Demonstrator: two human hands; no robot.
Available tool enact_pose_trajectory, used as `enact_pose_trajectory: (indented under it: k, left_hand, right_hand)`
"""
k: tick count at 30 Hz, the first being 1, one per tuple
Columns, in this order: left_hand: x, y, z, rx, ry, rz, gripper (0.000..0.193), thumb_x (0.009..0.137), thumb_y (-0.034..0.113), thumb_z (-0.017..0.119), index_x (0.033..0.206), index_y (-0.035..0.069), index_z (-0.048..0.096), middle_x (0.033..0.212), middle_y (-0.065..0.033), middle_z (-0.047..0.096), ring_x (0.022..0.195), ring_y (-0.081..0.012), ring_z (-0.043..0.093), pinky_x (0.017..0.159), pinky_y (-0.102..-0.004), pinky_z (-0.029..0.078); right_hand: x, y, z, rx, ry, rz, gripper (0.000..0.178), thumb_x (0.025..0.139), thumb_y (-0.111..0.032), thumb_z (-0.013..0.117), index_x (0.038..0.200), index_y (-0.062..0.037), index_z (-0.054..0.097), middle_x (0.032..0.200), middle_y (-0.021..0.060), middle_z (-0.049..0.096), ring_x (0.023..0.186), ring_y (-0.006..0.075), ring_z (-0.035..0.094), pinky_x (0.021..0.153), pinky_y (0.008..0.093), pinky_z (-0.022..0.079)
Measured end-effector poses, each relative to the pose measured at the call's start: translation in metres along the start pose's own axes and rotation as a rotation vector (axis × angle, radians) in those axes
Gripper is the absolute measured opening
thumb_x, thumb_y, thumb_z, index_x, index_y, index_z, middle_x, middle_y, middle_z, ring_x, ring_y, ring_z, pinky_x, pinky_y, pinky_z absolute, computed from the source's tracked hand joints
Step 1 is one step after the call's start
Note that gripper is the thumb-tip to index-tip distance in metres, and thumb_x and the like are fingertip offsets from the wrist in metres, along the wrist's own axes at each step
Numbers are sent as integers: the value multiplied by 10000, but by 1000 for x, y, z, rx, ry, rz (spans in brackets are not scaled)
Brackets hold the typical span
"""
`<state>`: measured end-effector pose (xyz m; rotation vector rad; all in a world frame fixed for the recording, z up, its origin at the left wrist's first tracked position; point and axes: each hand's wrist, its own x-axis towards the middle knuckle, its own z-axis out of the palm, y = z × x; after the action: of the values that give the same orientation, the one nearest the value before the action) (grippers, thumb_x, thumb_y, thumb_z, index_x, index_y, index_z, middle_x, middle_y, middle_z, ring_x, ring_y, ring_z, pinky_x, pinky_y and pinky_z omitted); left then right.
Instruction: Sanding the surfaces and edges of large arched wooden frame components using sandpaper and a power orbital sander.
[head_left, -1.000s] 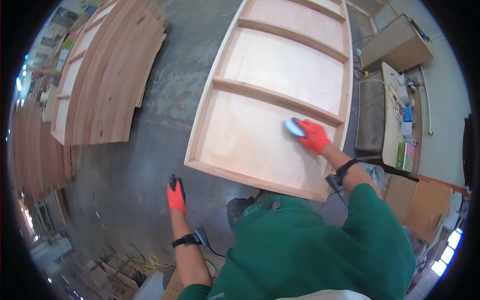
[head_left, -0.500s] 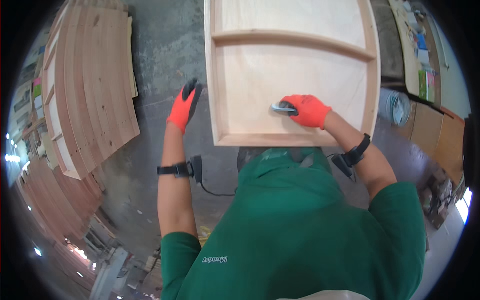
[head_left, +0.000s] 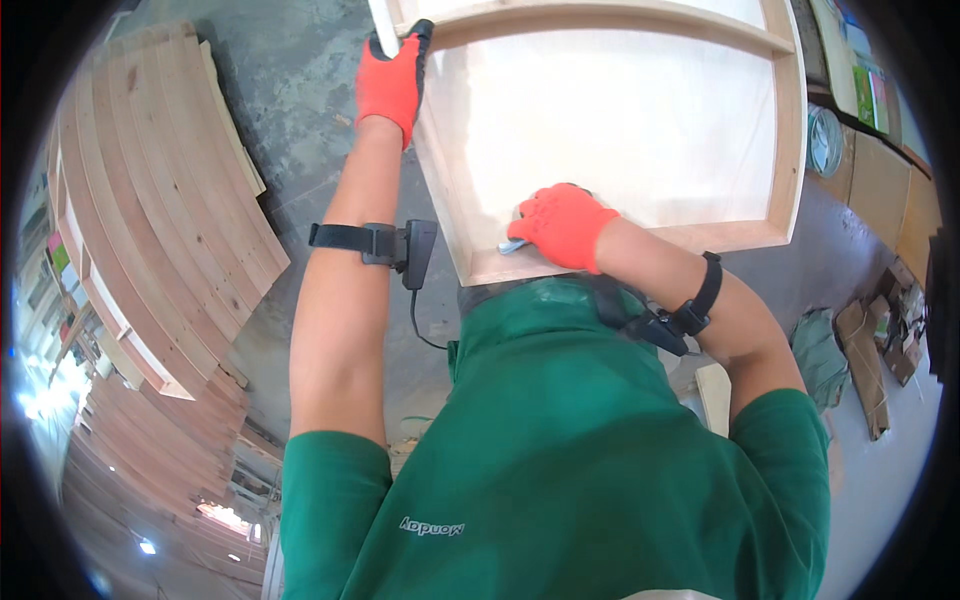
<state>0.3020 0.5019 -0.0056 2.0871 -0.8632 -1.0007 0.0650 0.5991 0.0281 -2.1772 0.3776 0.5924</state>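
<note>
Wooden frame (head_left: 788,140) directly ahead of the person, near end just beside the waist, recessed side up; what supports it is hidden. Long axis runs away from the body, tipped slightly left toward the far end, which goes out of the top edge. Near rail (head_left: 700,238) lies crosswise in front of the waist; crossbar (head_left: 620,10) spans left to right farther up, bowed by the lens. Left hand (head_left: 393,80), red glove, points away from the body; grip closed over the left rail (head_left: 440,190), thumb outside, fingers inside. Right hand (head_left: 563,227), red glove, points left; grip narrow, holding a pale blue pad (head_left: 512,246) at the near left corner of the recess. Pad mostly covered, one edge out past the fingers; can't tell its long axis. Stacked frames (head_left: 165,190) well apart, left.
</note>
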Motion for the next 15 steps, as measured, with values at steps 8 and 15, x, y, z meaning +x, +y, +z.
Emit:
enact_pose_trajectory:
  k: [8, 15]
  left_hand:
    - [-7, 17, 4, 93, 74, 74, 477, 854, 406, 733, 1108, 22, 611, 953, -77, 676, 839, -198, 602, 803, -354, 480]
    - [-15, 22, 2, 57, 58, 91, 508, 881, 376, 704, 1193, -9, 594, 1098, -132, 664, 990, -239, 591, 917, -354, 449]
  right_hand:
    - [22, -14, -1, 3, -38, 66, 271, 930, -171, 518, 1186, -146, 601, 1152, 104, 612, 1024, 280, 642, 809, 382, 502]
    - [-4, 10, 16, 385, 20, -18, 388, 881, -194, 567, 1257, -100, 572, 1258, 134, 593, 1136, 320, 593, 947, 423, 481]
